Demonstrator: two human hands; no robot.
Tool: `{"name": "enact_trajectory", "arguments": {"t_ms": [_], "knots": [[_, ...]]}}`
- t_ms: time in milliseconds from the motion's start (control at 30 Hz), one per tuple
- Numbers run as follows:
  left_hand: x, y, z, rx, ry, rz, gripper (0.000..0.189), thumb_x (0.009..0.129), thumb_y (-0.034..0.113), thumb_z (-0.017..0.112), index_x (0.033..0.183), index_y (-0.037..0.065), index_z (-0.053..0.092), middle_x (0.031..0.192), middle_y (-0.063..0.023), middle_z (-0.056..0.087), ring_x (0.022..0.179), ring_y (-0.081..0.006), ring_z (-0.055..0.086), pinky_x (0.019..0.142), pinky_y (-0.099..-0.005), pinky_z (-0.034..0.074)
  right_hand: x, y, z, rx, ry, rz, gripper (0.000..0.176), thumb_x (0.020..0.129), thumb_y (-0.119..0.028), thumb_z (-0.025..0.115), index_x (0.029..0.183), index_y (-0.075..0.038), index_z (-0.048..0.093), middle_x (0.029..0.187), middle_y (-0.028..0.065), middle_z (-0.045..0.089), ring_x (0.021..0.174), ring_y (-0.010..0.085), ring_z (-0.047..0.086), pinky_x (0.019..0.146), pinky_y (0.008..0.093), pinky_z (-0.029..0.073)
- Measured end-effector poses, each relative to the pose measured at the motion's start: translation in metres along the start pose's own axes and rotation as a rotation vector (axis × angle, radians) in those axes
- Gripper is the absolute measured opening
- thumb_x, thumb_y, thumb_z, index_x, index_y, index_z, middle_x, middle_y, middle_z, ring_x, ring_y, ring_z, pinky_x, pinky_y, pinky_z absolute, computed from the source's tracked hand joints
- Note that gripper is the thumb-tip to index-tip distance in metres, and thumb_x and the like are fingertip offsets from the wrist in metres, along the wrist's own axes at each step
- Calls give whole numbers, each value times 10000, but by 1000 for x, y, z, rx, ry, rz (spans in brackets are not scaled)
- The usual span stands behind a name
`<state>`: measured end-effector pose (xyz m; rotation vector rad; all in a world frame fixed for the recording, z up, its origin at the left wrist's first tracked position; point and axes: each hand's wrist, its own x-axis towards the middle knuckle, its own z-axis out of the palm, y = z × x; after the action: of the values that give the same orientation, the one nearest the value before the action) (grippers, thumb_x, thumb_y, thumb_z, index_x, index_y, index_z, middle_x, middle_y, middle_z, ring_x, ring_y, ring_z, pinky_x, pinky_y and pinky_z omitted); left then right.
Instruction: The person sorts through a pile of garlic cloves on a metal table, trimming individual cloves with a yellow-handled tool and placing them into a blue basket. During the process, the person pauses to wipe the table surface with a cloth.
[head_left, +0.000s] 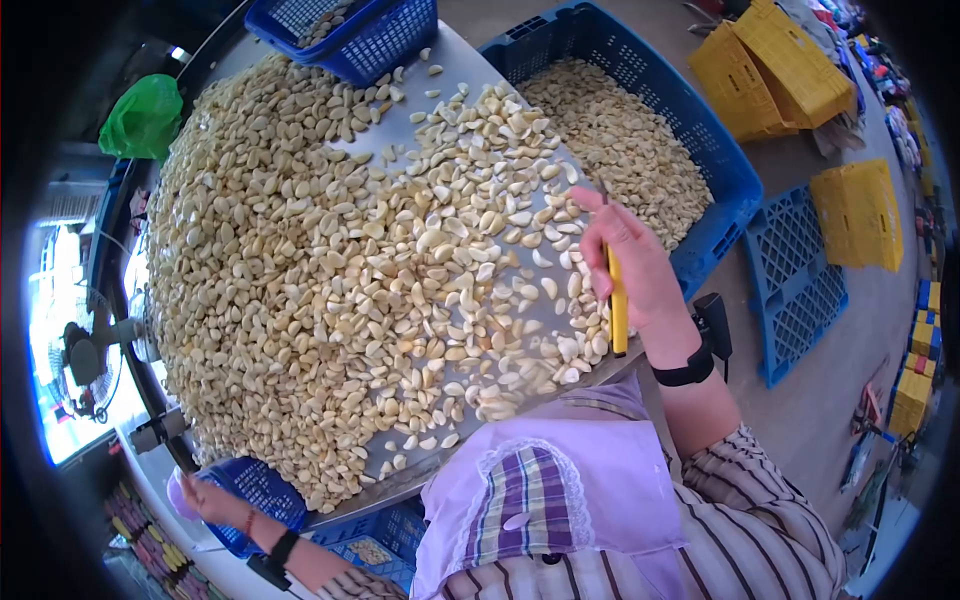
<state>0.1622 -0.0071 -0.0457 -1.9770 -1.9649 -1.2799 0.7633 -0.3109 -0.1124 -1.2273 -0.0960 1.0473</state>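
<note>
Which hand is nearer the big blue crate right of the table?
The right hand is nearer: it's at the table's right edge, beside the crate. The left hand is on the far left, by the small blue basket.

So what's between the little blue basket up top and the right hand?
Scattered pale pieces and patches of bare metal table lie between the basket and right hand in the head view.

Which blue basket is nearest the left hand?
The blue basket at the picture's lower left, partly hidden behind the left hand; every other blue one sits farther from that hand.
</note>
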Motion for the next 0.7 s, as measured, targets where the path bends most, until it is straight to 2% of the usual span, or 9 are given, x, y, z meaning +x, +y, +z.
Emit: {"name": "enact_trajectory", "arguments": {"t_ms": [133,200,267,367,433,467,500,533,700], "knots": [[23,-25,-49,1298,-85,-243,695,778,577,611,1201,26,588,1167,-219,592,1184,-432,468,927,-503,417,8,1,10,-21,-11,21,457,950,-385,510,1255,-45,523,681,-9,514,469,41,421,431,172,354],[2,8,-38,1453,292,146,614,794,542,619,1191,73,610,1074,-202,631,1112,-462,488,894,-531,418,12,8,16,-5,-45,25,460,953,-376,506,1263,-37,508,681,-12,517,472,41,424,430,174,356],[1,69,-15,1214,1,54,698,781,526,649,1321,121,475,1315,-205,467,1197,-426,406,944,-561,388,14,11,24,6,-73,63,459,956,-369,501,1269,-33,497,681,-12,515,472,41,423,428,178,357],[-52,188,61,705,-230,178,524,773,308,704,1201,38,569,1208,-223,546,1210,-351,425,953,-494,406,19,18,35,31,-76,68,471,958,-374,492,1277,-27,485,688,-9,512,470,45,423,410,188,354],[-109,156,142,526,-161,576,538,766,272,708,1204,3,551,1298,-226,484,1265,-347,388,1052,-436,302,20,19,40,84,-86,89,507,964,-398,468,1298,-17,451,702,3,519,467,53,429,396,197,351],[-143,180,170,-30,-370,447,562,761,265,715,1228,15,528,1354,-224,425,1282,-369,358,1097,-452,206,20,19,43,86,-104,86,507,964,-398,468,1298,-17,451,702,3,519,467,53,429,396,197,351],[-170,217,183,155,-801,292,609,778,335,686,1262,18,493,1383,-224,386,1301,-394,327,1086,-502,203,20,19,45,147,-103,90,503,966,-394,462,1303,-22,443,705,8,521,466,56,432,397,199,354],[-208,242,198,285,-756,629,633,782,419,650,1269,47,490,1326,-222,433,1280,-405,344,1033,-566,249,18,19,47,207,-99,97,500,968,-391,455,1309,-27,436,708,12,523,464,59,434,397,201,357],[-260,316,163,36,-1106,906,580,756,408,687,1278,241,498,1354,-150,443,1291,-388,333,996,-568,325,18,17,47,224,-106,121,441,969,-309,446,1308,-27,434,727,26,532,474,65,446,403,204,374]]}}
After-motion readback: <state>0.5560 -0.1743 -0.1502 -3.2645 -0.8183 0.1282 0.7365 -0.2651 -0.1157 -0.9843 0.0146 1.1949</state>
